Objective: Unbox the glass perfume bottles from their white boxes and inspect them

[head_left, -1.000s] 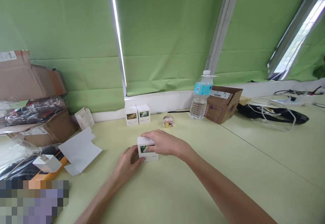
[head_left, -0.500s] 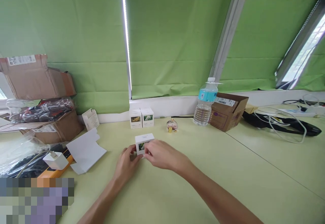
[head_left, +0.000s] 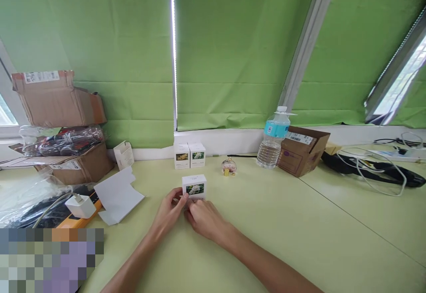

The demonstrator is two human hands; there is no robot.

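Note:
A small white box (head_left: 194,180) with a picture of white flowers stands on the pale green table. My left hand (head_left: 170,209) grips its lower left side, thumb across the front edge. My right hand (head_left: 205,218) is at the front bottom of the box, its fingers bent and pressed together; what its fingertips hold, if anything, is hidden. Behind, two similar white boxes (head_left: 182,157) stand side by side against the wall. To their right sits a small round glass bottle (head_left: 229,166) with a gold piece in front.
On the left are stacked cardboard boxes (head_left: 55,104), white paper (head_left: 120,197), a white charger (head_left: 80,206) and an orange item. A water bottle (head_left: 270,149), an open carton (head_left: 299,152) and cables (head_left: 372,162) stand or lie at the right.
My right hand has moved down from the box's front face to its lower edge, uncovering the flower picture. The whole view has shifted slightly.

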